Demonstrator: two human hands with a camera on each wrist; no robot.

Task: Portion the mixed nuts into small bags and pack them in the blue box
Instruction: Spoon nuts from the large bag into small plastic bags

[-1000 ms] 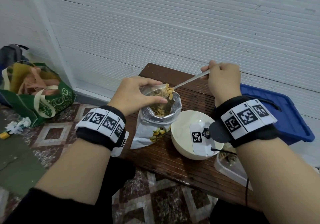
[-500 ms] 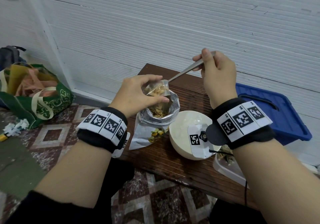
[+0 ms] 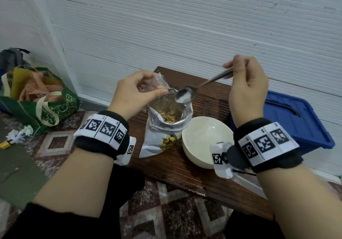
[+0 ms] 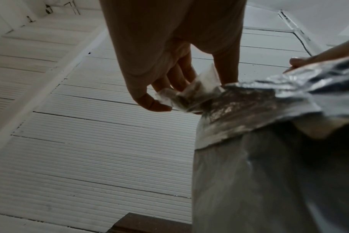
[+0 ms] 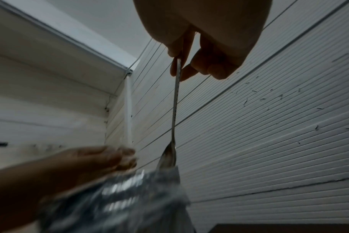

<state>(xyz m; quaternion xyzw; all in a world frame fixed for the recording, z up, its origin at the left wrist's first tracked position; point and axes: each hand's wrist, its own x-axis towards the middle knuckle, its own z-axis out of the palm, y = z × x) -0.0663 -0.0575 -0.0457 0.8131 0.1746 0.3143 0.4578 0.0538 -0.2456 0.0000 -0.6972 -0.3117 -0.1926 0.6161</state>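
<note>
The big foil pouch of mixed nuts (image 3: 166,126) stands open on the dark wooden table (image 3: 185,170), nuts showing inside. My left hand (image 3: 137,92) pinches a small clear bag (image 3: 157,86) with a few nuts in it, just above the pouch's left rim; the small bag (image 4: 191,94) shows crumpled between the fingers. My right hand (image 3: 246,88) grips the handle of a metal spoon (image 3: 185,95); its empty bowl hovers over the pouch mouth. The spoon (image 5: 174,110) hangs down from the fingers toward the foil pouch (image 5: 119,197). The blue box (image 3: 296,122) sits at the right, lid on.
An empty white bowl (image 3: 203,140) stands beside the pouch on the right. A clear plastic tub (image 3: 248,185) sits at the table's right front, mostly behind my right wrist. A green shopping bag (image 3: 40,100) and paper scraps lie on the tiled floor at left. A white wall is close behind.
The spoon tipped its nuts into the small bag and has come out empty, moving right and up over the pouch. My left hand lifted the small bag slightly.
</note>
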